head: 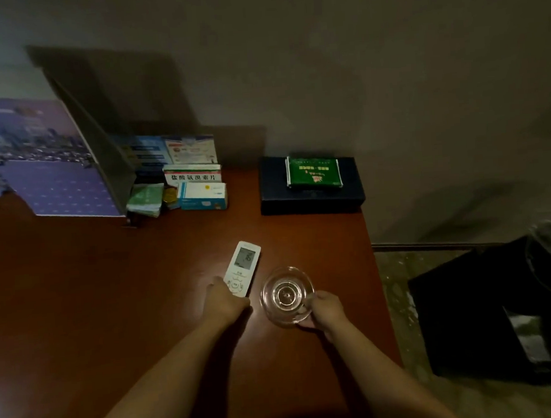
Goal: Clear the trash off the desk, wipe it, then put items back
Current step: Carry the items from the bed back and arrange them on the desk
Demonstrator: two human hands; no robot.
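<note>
A person's right hand (323, 308) grips the near rim of a clear glass ashtray (287, 294) on the reddish tabletop (110, 285), while the left hand (220, 302), fingers curled, holds the near end of a white remote control (242, 269) just left of the ashtray. The glass sits near the tabletop's right edge — a slipping grip could send it toward the black bin (490, 317) and floor beyond.

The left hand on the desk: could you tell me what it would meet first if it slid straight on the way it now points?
The left hand already grips the near end of the white remote. Beyond the remote, bare desk follows, then probably the medicine boxes or the dark box; depth is unclear.
</note>
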